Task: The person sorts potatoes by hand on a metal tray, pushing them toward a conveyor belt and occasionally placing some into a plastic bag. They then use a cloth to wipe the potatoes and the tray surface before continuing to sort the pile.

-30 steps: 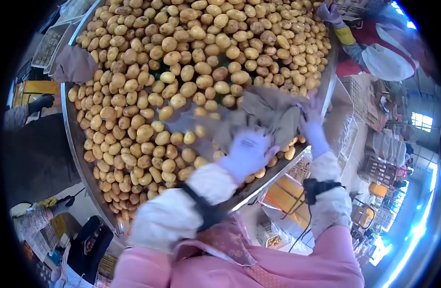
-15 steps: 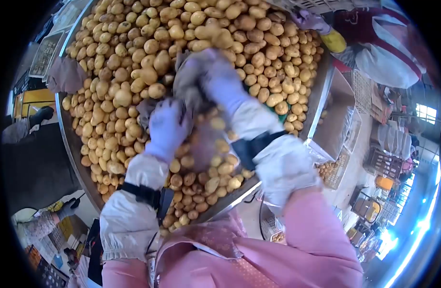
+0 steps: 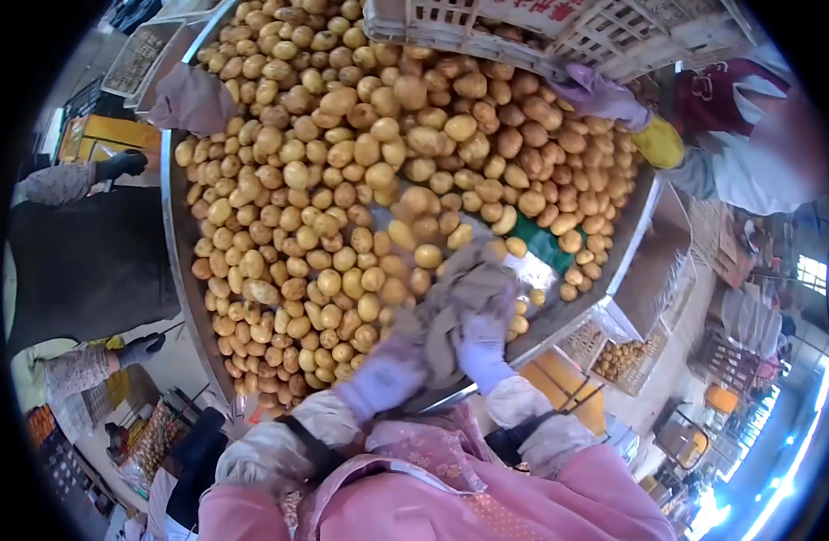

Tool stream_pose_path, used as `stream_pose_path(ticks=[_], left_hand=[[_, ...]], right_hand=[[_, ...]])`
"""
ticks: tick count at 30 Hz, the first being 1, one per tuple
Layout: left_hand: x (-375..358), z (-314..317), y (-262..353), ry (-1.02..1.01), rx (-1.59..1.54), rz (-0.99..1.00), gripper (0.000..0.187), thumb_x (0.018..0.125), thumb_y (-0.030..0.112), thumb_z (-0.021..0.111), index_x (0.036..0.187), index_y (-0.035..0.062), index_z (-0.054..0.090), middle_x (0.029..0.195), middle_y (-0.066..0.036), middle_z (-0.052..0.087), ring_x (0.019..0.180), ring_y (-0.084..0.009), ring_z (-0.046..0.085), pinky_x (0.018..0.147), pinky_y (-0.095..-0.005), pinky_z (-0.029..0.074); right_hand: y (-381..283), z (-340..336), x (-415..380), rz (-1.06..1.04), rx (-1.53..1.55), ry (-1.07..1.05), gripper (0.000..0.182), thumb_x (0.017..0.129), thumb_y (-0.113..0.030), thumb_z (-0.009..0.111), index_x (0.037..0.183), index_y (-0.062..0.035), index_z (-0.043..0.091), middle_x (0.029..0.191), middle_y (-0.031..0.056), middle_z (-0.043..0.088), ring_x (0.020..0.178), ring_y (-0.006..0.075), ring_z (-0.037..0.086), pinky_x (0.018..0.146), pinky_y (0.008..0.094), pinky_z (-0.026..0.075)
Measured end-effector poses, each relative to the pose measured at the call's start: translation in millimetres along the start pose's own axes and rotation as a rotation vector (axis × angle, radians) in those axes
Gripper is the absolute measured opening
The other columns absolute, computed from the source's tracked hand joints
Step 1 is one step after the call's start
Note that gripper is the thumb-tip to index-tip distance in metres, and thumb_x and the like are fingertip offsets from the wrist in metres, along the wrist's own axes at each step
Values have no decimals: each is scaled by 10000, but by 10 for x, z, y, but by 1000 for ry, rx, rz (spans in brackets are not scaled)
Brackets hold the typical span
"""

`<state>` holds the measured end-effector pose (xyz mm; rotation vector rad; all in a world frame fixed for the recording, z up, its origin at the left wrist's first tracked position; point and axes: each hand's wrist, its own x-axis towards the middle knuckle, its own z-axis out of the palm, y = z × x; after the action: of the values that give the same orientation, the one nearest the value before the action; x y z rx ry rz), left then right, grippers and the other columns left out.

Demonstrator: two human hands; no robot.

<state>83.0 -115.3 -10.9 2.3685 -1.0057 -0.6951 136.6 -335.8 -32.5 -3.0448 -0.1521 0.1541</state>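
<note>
Both my hands wear pale lilac gloves at the near edge of a wide tray (image 3: 192, 298) heaped with round yellow-brown produce that looks like potatoes (image 3: 329, 282). A crumpled grey-brown cloth (image 3: 464, 302) is bunched between my hands, above the near part of the heap. My right hand (image 3: 484, 350) is closed on its lower right side. At its lower left is my left hand (image 3: 383, 374), closed against the cloth and smeared by motion, with its fingertips hard to make out. Beside the cloth, a green and white patch (image 3: 536, 248) of the tray bottom shows.
A co-worker's gloved hand (image 3: 604, 97) touches a white plastic crate (image 3: 522, 41) tilted over the far side. Another grey-brown cloth (image 3: 193, 99) hangs on the tray's left rim. A cardboard box (image 3: 653, 257) stands at the right, and another person's dark-gloved hand (image 3: 121, 164) is at left.
Both my hands have come back toward my body with the cloth, which has moved from the middle of the heap to the near edge. The white crate now shows far more at the top.
</note>
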Motion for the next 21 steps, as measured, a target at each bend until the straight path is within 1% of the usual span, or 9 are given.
stream_pose_path(ticks=[1,7,8,10,12,14,15,17,21], left_hand=[[-199,-202,-175,346,19,77,137,814,315,686,856,185,681,1027,-81,656,1037,-285,645,924,-438,503],[237,-731,-30,391,-120,-399,231,814,253,755,949,82,678,1057,-121,660,996,-339,636,862,-460,494],[213,-894,69,560,-202,-356,254,811,237,761,978,68,672,1070,-131,656,1006,-357,627,881,-472,488],[106,-1217,281,898,-248,-238,279,794,186,774,1013,53,664,1065,-139,651,1033,-384,606,903,-476,479],[77,-1206,345,888,-193,-230,268,802,188,767,1013,58,665,1086,-139,651,1045,-383,597,904,-484,477],[116,-887,233,702,-214,-328,288,851,204,730,1100,67,687,1227,-153,647,1171,-391,571,971,-502,468],[11,-883,244,729,-188,-327,288,851,204,730,1100,67,687,1227,-153,647,1171,-391,571,971,-502,468],[-190,-930,218,811,-77,-268,341,902,218,683,1212,75,691,1345,-169,618,1281,-374,547,1036,-462,460],[-1000,-940,118,848,-233,-420,435,974,251,621,1368,67,609,1387,-208,607,1255,-406,583,1065,-480,466]], right_hand=[[-198,-71,126,-124,120,-14,511,826,-295,727,1330,-228,682,1579,291,345,1482,588,201,1197,691,218],[-354,-645,1231,-343,85,11,453,724,-238,770,1176,-228,746,1462,114,495,1380,343,395,1051,540,402],[-157,-784,1310,-306,429,223,562,745,-216,730,1299,-141,674,1424,130,522,1300,360,476,1031,541,424],[-196,-1609,1031,33,1820,41,617,885,-43,602,1485,-42,457,1299,126,628,1146,264,625,934,392,521],[-92,-1471,744,295,1803,98,488,960,0,549,1446,-17,509,1308,100,642,1168,195,622,949,318,518],[649,-943,698,248,1042,-602,498,1000,-80,595,1486,-40,492,1416,69,591,1228,243,622,1068,369,498],[806,-886,680,231,1609,-414,484,1003,-78,596,1473,-19,498,1391,74,605,1213,199,625,1033,337,512],[883,-1120,894,625,1316,-75,410,1071,-123,497,1458,13,486,1371,91,614,1217,148,605,1044,296,486],[1767,-1888,1374,242,1423,500,451,1134,-324,350,1430,-30,523,1390,87,607,1237,215,597,1089,367,462]])
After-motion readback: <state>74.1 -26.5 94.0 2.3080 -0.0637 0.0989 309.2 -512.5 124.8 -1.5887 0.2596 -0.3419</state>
